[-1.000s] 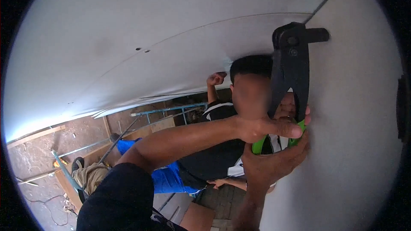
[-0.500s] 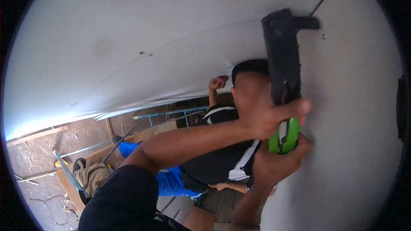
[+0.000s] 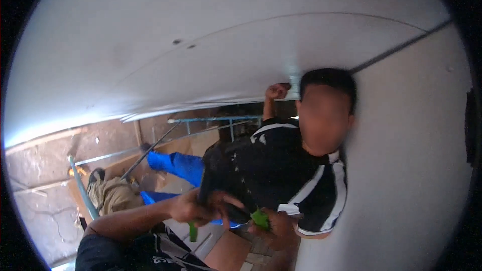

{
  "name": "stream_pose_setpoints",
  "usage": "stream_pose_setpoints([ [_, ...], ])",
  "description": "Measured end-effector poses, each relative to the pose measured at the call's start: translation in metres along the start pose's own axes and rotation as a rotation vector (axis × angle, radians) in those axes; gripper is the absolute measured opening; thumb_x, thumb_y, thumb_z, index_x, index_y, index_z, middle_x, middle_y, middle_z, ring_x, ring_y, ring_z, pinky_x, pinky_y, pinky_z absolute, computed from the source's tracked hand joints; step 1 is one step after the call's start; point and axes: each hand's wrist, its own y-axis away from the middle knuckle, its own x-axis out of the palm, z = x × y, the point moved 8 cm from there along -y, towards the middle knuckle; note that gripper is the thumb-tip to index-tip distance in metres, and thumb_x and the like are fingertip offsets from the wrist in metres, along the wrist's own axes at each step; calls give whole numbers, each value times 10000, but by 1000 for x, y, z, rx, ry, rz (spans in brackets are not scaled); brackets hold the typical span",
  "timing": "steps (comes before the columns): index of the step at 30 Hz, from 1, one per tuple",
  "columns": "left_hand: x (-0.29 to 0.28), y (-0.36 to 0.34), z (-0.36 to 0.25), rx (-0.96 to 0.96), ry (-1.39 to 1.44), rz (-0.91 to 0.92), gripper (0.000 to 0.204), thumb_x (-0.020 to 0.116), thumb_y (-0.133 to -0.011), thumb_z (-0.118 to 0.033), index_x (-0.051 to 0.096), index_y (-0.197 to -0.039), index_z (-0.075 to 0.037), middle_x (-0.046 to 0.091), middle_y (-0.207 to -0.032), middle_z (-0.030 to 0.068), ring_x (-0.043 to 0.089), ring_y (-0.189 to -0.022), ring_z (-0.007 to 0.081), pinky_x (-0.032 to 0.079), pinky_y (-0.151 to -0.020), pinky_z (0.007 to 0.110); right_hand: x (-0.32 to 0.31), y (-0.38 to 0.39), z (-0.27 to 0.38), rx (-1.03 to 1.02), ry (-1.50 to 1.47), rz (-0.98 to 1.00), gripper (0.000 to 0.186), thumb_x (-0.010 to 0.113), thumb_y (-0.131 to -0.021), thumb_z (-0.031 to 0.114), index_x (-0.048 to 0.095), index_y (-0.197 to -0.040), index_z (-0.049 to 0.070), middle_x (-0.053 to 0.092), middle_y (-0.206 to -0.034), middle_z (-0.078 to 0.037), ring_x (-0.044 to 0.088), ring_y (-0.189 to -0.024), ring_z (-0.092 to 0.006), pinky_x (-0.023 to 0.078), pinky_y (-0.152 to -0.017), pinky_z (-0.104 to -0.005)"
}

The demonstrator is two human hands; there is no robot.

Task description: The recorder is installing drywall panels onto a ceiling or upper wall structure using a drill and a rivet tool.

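Note:
A black hand tool with green grips is between my two hands, blurred by motion. My left hand [image 3: 193, 210] is wrapped round its dark body [image 3: 205, 183], and a green grip end [image 3: 193, 232] sticks out below the fingers. Further right, my right hand [image 3: 277, 228] closes on another green grip [image 3: 259, 219]. The two green parts stand apart. The tool's head is hard to make out against a co-worker's black shirt [image 3: 266, 170]. Both hands are low in view, away from the white overhead panel [image 3: 211, 15].
Close in front is the co-worker, one hand [image 3: 276, 91] raised near the panel with something dark. A pale wall [image 3: 401, 160] rises at right, meeting the panel along a dark seam [image 3: 401, 46]. Blue metal pipes [image 3: 216, 119], a brown board [image 3: 228, 251] and khaki cloth [image 3: 113, 198] are below.
Both hands have come down and left with the tool, away from the upper right. Its green grips, close together before, are now apart. More of the co-worker shows.

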Motion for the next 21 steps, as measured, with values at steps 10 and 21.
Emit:
stream_pose_setpoints([
  [10,-65,46,23,-84,110,-832,569,594,-834,-56,378,-1359,-38,619,-1094,143,595,-682,144,492,-575,269,130,-89,-90,-30,-607,292,194,590,-916,259,565,-886,69,510,-645,4,478,-565,-72,403,-517,-259],
  [21,-91,89,83,-195,-200,-1313,622,606,-877,-465,463,-1228,29,566,-1115,180,574,-982,245,522,-791,351,215,-72,-74,101,-972,485,255,539,-946,315,506,-831,90,468,-599,17,446,-507,-71,364,-470,-240],
])
